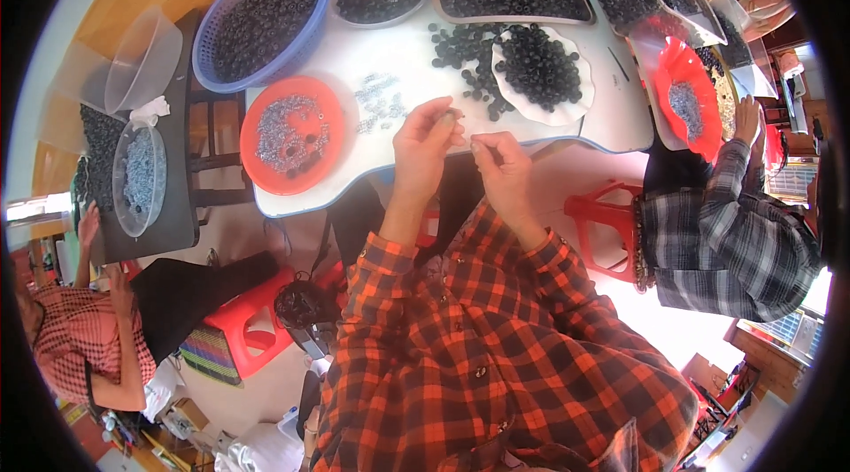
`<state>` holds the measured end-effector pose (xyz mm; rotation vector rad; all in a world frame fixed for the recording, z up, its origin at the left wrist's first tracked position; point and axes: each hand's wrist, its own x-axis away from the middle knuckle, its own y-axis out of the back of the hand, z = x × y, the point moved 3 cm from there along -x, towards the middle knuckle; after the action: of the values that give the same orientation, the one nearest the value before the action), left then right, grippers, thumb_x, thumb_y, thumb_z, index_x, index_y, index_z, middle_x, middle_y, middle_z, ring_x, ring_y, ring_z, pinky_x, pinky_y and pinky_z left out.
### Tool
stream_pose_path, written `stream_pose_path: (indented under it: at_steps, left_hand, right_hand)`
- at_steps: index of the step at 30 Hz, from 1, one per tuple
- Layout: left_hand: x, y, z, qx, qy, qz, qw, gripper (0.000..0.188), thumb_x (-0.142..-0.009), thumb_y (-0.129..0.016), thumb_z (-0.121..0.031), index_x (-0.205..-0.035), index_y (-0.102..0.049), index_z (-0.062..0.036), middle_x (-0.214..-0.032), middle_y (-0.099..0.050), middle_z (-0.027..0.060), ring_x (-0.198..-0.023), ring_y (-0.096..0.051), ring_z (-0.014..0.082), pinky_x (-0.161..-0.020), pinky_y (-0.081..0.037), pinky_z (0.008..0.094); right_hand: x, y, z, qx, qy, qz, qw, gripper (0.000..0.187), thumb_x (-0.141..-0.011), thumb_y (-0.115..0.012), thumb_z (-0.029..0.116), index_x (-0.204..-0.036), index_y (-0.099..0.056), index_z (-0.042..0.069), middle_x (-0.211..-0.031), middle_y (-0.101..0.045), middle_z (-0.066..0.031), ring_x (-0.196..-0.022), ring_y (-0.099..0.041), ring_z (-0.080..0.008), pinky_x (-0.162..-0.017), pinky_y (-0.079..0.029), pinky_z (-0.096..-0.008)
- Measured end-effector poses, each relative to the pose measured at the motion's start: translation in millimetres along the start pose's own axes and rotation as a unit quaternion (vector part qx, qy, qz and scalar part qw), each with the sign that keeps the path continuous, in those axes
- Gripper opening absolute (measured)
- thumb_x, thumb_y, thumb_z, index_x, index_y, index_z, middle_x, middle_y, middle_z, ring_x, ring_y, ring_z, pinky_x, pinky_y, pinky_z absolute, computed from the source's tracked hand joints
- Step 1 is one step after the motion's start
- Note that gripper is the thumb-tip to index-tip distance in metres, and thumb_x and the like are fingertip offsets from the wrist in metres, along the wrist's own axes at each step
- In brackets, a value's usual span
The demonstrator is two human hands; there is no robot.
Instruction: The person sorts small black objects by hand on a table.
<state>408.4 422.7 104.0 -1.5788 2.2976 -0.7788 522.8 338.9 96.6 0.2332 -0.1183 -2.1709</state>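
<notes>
My left hand (423, 146) and my right hand (506, 173) are raised close together over the table's near edge. Thumb and fingers are pinched on both. Whatever small pieces they hold are too tiny to make out. Just beyond my right hand, a white scalloped plate (580, 100) carries a heap of small black round parts (542, 73). More loose black parts (469, 51) lie beside it on the white table. Left of my left hand are scattered small clear parts (381, 100). Farther left, a red plate (332, 158) bears small clear, silvery parts (285, 127) and a few black rings.
Along the back stand a blue basket (205, 51), a round clear dish (381, 22) and a rectangular tray (531, 20), all with black parts. A red scalloped dish (664, 73) is at the right. Co-workers sit left (97, 339) and right (744, 237); a red stool (602, 228) stands nearby.
</notes>
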Motion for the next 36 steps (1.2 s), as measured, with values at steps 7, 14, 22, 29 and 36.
stream_pose_path:
  at_steps: [7, 14, 22, 29, 36]
  left_hand:
    - [18.9, 16.4, -4.4, 0.209, 0.065, 0.025, 0.975, 0.027, -0.097, -0.052, -0.004, -0.122, -0.056, 0.0055, -0.108, -0.065, 0.02, -0.089, -0.066, 0.0195, -0.076, -0.058, 0.0259]
    - [30.1, 25.8, 2.0, 0.259, 0.082, 0.028, 0.962, 0.022, -0.098, -0.054, -0.009, -0.116, -0.057, 0.0045, -0.102, -0.068, 0.0203, -0.083, -0.069, 0.0205, -0.072, -0.058, 0.0252]
    - [37.0, 30.5, 8.2, 0.297, 0.094, 0.014, 0.95, 0.019, -0.096, -0.057, -0.009, -0.11, -0.058, 0.0035, -0.102, -0.067, 0.02, -0.083, -0.068, 0.0211, -0.07, -0.058, 0.0259]
    - [41.9, 30.1, 8.3, 0.146, 0.057, -0.031, 0.987, 0.017, -0.094, -0.061, -0.007, -0.107, -0.061, 0.0034, -0.093, -0.068, 0.013, -0.076, -0.065, 0.0159, -0.066, -0.054, 0.0248]
    - [49.1, 25.9, 1.8, 0.112, 0.08, -0.071, 0.988, 0.02, -0.096, -0.06, -0.011, -0.109, -0.064, 0.0036, -0.09, -0.067, 0.0088, -0.074, -0.062, 0.0136, -0.068, -0.053, 0.0257]
  right_hand:
    - [1.3, -4.1, 2.9, 0.004, 0.006, 0.014, 1.0, 0.006, -0.086, -0.068, 0.002, -0.092, -0.068, 0.001, -0.082, -0.061, -0.0023, -0.066, -0.053, -0.0069, -0.059, -0.044, -0.0217]
    - [2.5, -8.9, 8.0, -0.022, 0.025, 0.034, 0.999, 0.006, -0.087, -0.067, 0.001, -0.093, -0.067, 0.001, -0.083, -0.06, -0.0022, -0.068, -0.053, -0.006, -0.06, -0.043, -0.0207]
    - [5.8, -12.5, 21.9, -0.072, 0.024, 0.094, 0.993, 0.009, -0.09, -0.064, 0.0, -0.099, -0.066, -0.001, -0.092, -0.061, -0.0034, -0.074, -0.055, -0.006, -0.064, -0.045, -0.0193]
    - [4.2, -18.5, 39.3, -0.04, 0.106, 0.116, 0.987, 0.016, -0.09, -0.064, 0.0, -0.105, -0.067, 0.0, -0.096, -0.06, -0.0048, -0.081, -0.061, -0.0098, -0.069, -0.05, -0.0215]
    - [4.4, -20.3, 36.1, -0.049, 0.105, 0.13, 0.985, 0.014, -0.089, -0.065, -0.002, -0.102, -0.066, 0.0, -0.097, -0.058, -0.0055, -0.08, -0.062, -0.0106, -0.069, -0.051, -0.0221]
